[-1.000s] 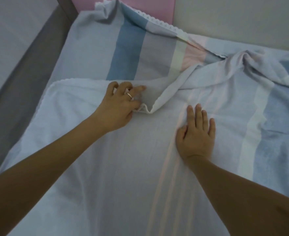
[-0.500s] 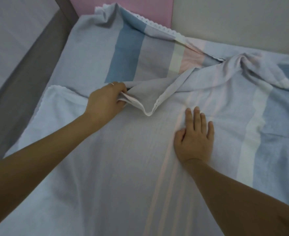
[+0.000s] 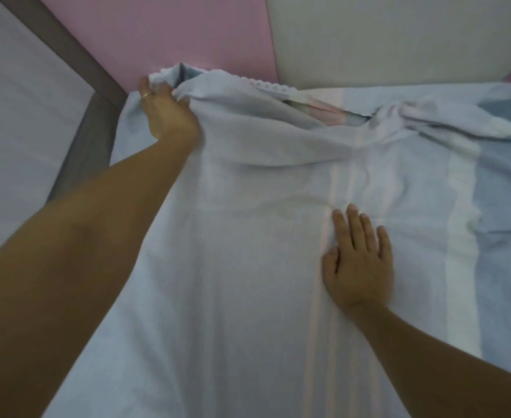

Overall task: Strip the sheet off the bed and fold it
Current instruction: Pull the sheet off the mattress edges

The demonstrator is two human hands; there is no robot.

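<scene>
Plainly a bedroom in a home. Shows a striped sheet (image 3: 248, 297) with a lace edge spread flat, a grey bed frame (image 3: 94, 131) alongside, and pink and cream padded panels (image 3: 188, 34) behind, likely a headboard.

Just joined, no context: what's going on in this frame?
A person is folding a pale blue striped fabric sheet on the bed, bare-handed. The left grip holds the sheet's lace-trimmed edge at the far corner, against the pink padded headboard panel. The right grip lies flat, fingers straight, pressing the layer down mid-bed. The far right part is bunched, so the fold isn't finished.
</scene>
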